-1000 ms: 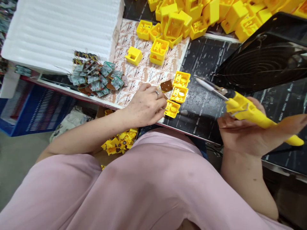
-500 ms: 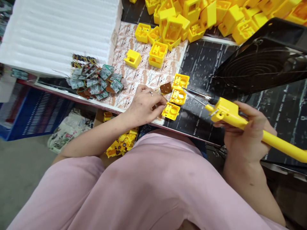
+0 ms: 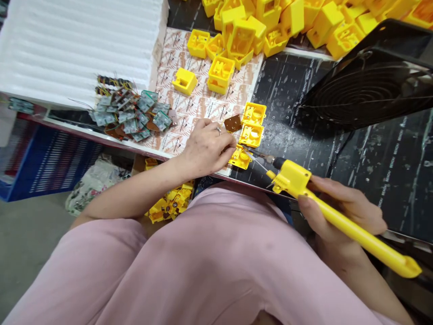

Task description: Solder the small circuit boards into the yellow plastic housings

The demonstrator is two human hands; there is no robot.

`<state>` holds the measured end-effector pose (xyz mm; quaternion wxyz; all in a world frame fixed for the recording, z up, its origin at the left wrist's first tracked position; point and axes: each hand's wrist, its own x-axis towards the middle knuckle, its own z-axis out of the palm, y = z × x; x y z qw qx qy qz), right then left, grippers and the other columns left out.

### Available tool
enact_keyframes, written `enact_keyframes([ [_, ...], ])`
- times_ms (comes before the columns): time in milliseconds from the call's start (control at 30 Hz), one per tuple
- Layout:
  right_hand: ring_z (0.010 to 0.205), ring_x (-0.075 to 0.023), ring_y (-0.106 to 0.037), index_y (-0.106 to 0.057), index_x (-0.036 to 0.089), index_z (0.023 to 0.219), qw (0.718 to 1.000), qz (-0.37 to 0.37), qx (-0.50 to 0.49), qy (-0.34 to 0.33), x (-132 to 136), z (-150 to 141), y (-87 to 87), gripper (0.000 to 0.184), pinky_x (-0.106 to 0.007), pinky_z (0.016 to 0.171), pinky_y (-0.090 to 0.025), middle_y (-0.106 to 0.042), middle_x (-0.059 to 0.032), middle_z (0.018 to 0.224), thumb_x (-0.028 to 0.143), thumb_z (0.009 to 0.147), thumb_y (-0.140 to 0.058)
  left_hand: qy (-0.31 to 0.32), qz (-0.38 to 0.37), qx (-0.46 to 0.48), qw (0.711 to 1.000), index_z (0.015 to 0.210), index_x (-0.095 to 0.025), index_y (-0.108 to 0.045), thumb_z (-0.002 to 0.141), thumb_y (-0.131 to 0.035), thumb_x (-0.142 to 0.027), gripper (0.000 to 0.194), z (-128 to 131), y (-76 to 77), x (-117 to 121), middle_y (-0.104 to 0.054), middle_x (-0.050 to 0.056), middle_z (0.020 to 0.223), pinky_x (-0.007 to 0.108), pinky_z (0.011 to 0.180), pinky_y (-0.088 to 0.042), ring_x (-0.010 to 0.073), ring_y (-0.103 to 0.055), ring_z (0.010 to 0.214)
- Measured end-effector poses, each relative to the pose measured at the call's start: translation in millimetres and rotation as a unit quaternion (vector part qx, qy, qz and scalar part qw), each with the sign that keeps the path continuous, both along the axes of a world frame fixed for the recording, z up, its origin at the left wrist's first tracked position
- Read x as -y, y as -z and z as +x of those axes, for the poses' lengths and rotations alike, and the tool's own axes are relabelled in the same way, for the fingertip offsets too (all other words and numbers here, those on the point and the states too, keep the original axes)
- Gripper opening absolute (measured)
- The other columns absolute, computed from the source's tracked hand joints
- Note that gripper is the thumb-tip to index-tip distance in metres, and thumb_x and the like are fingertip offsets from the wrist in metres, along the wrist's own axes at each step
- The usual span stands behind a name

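My right hand (image 3: 345,205) is wrapped round the handle of a yellow soldering gun (image 3: 293,177) with a thin metal feed tube beside its tip. The tip reaches the nearest of three small open yellow cases (image 3: 241,159), close to my left fingertips. My left hand (image 3: 208,146), with a ring on one finger, is closed in a pinch at that case's left edge; what it pinches is hidden. The middle case (image 3: 251,135) and far case (image 3: 254,113) stand in line behind. A brown circuit board (image 3: 232,123) with thin wires lies just left of them.
Circuit boards with wires (image 3: 131,115) are heaped at the left beside a white foam block (image 3: 81,45). Many yellow housings (image 3: 241,38) pile up at the back. A black fan (image 3: 368,85) stands at the right. Below the bench are a blue crate (image 3: 50,158) and yellow parts (image 3: 172,203).
My right hand has brought the soldering gun left and toward me, its tip passing from the farther cases to the nearest one. My left hand stays pinched at nearly the same place.
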<state>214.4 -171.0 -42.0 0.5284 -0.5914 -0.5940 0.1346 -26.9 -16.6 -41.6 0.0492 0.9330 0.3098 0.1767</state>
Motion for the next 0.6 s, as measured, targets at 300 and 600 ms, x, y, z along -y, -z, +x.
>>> enact_keyframes([
  [300,0.069,-0.0186,-0.071,-0.068,0.023,0.096,0.988,0.049,0.106,-0.099,-7,-2,-6.3,0.031,-0.03,0.053,-0.059,-0.073,-0.0002,0.083,0.013,0.071,-0.084,0.001,0.033,-0.014,0.999,0.078,-0.018,-0.069,0.094,-0.048,-0.022,0.027,2,1.2,1,-0.07,0.003,0.073,0.04,0.081,-0.04,0.0197,-0.058,0.075],
  [600,0.073,-0.0153,-0.071,-0.065,0.022,0.094,0.963,-0.004,0.207,-0.172,-1,15,-15.5,0.014,-0.027,0.063,-0.062,-0.073,-0.001,0.087,0.026,0.085,-0.075,0.01,0.102,-0.048,0.994,0.077,-0.019,-0.066,0.095,-0.044,-0.023,0.029,5,2.1,2,-0.067,0.003,0.071,0.042,0.082,-0.04,0.0208,-0.055,0.077],
])
